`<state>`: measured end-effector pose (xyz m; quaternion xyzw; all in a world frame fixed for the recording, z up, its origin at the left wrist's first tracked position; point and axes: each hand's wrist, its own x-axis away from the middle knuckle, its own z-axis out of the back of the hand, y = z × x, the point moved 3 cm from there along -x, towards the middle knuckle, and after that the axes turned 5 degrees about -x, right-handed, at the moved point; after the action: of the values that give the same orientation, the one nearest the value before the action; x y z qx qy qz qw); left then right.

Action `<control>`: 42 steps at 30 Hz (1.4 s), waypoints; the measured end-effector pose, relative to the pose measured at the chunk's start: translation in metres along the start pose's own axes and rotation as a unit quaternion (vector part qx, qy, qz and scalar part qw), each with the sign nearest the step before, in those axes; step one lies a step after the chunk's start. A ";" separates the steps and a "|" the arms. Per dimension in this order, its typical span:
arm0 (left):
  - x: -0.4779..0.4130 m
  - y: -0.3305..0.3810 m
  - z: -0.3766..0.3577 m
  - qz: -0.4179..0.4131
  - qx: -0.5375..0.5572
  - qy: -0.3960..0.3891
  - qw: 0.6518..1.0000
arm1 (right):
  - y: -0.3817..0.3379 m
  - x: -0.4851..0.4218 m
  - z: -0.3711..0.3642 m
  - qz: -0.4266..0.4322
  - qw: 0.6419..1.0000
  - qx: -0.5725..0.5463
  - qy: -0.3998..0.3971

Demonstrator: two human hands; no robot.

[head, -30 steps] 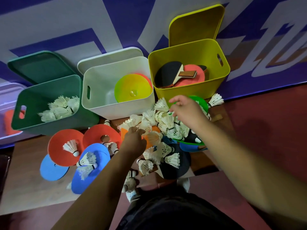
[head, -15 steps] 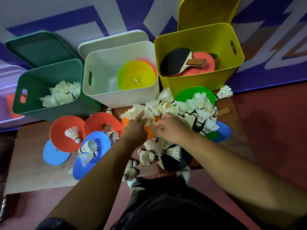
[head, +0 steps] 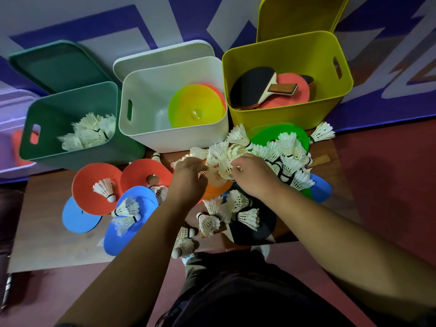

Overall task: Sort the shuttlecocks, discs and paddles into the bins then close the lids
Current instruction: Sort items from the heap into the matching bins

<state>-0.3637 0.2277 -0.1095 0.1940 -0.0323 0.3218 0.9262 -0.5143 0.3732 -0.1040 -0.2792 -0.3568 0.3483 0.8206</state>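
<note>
Brown board [head: 47, 244] on a red floor [head: 389, 185], purple-and-white wall [head: 70, 17] behind. Three bins stand along the board's far edge, with their lids [head: 54, 67] propped up behind them and none closed. The green bin [head: 70, 102] holds a small heap of shuttlecocks [head: 89, 133], the white bin [head: 146, 95] a few discs [head: 195, 109], the yellow bin [head: 283, 53] several paddles [head: 254, 88]. Roughly early-to-midway, I'd judge: most shuttlecocks lie loose in a pile in front of the white and yellow bins, red, blue and green discs are spread under and beside them, and at least one black paddle is on the board. The right hand [head: 254, 175] has its fingers curled round feathers in the middle of the pile. The left hand [head: 188, 178] is just beside it at the pile's edge, fingers bent under; grip hidden, cannot tell. The pile crowds the bin walls. A couple of shuttlecocks sit at the near edge and could roll off. Bare board at near left, and the bin mouths are open from above.
</note>
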 end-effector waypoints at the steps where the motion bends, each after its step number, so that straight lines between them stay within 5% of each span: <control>1: -0.002 0.001 0.000 0.003 -0.012 -0.018 1.000 | 0.000 -0.001 0.000 0.003 1.000 0.002 -0.001; 6: -0.017 0.004 -0.009 -0.012 -0.067 -0.106 0.992 | -0.003 -0.002 0.002 0.008 1.000 -0.002 0.001; 22: -0.013 0.003 -0.012 0.023 -0.146 -0.015 0.989 | -0.009 0.000 0.020 -0.006 0.998 -0.059 0.037; 42: -0.010 0.031 -0.023 0.113 -0.124 -0.029 0.985 | -0.014 0.042 0.027 0.009 0.997 -0.044 0.067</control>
<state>-0.3919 0.2528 -0.1226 0.0820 -0.1206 0.4118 0.8995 -0.5095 0.4028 -0.0617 -0.3414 -0.3135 0.3201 0.8263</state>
